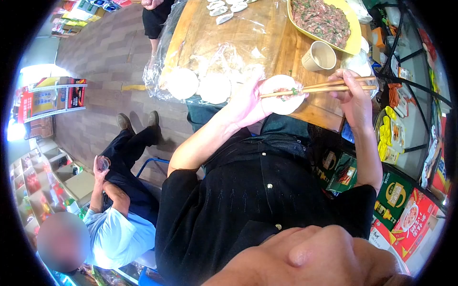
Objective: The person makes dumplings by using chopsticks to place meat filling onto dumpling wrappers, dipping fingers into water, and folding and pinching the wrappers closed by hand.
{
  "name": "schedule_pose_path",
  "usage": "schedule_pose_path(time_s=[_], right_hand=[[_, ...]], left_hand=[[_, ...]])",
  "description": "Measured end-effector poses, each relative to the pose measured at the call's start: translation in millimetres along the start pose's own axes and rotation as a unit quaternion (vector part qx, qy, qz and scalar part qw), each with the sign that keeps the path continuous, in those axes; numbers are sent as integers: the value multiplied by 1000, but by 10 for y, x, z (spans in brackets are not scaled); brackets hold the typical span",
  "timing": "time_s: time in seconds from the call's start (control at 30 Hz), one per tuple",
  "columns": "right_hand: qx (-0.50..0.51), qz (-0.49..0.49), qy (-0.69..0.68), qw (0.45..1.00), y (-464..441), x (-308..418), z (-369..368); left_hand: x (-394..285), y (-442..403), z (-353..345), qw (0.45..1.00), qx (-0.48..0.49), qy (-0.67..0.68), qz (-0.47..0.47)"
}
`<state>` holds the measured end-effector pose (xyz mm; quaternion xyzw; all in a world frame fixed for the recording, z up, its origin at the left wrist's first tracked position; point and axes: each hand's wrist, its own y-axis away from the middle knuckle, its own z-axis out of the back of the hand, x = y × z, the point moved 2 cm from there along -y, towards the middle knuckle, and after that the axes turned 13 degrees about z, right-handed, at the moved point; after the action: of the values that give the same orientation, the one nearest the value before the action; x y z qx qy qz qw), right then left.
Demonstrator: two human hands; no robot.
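Observation:
A round white dumpling wrapper point(285, 107) lies across my left hand point(249, 101), whose fingers support it from below and the side. Some meat filling with green bits point(288, 93) sits on the wrapper. My right hand point(354, 94) is closed around a pair of wooden chopsticks point(329, 87), and their tips reach over the wrapper and touch the filling. Beyond my hands, a yellow tray point(354, 33) holds a heap of minced filling point(320, 21). A paper cup point(318, 56) stands between the tray and the chopsticks.
Several folded dumplings point(224, 9) lie at the table's far side. Flat wrappers point(182, 84) rest on clear plastic point(200, 52) over the wooden table point(296, 40). A seated person point(119, 233) holds a glass at left. Packed shelves point(405, 109) stand close on the right.

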<state>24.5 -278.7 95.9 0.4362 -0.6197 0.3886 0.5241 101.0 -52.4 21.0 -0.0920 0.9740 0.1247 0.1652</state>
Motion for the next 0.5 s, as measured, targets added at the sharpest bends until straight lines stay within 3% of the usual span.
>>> schedule_pose_path(time_s=[0.37, 0.43, 0.5], right_hand=[[-53, 42, 24, 997, 13, 166, 282], [-43, 44, 26, 998, 42, 227, 309], [15, 83, -13, 996, 69, 281, 310]], left_hand=[[-58, -48, 93, 993, 49, 104, 29], [-64, -67, 66, 983, 97, 151, 24], [-61, -88, 61, 987, 84, 135, 21]])
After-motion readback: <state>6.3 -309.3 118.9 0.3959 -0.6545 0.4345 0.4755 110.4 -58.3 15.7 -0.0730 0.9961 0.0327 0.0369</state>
